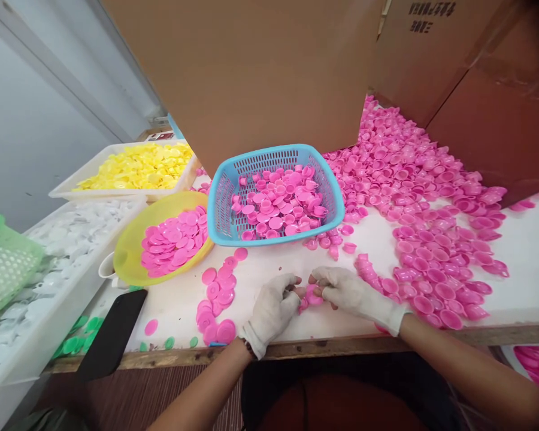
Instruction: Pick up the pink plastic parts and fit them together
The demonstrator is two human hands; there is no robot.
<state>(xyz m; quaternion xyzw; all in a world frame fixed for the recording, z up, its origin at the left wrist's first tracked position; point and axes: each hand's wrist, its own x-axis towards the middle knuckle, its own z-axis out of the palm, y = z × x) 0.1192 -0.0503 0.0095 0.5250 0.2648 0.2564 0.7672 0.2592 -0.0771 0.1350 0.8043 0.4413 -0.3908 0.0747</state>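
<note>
My left hand (272, 308) and my right hand (353, 293), both in white gloves with bare fingertips, face each other above the table's front edge. Between them is a small pink plastic piece (313, 295), partly covered by the fingers. My right fingers are bent against it in a pinch. The left thumb and fingers are curled together, and whatever is in them is hidden. Left of my left hand lie flat pink discs (213, 293). Small pink cups (431, 281) spread out to the right of my right hand.
Behind the hands stands a blue basket (276, 239) of pink toy cups. A yellow bowl (126, 263) holds pink discs. Trays of yellow (139, 167) and white pieces (67, 239) sit at left, near a black phone (112, 332). Cardboard boxes (260, 78) close off the back.
</note>
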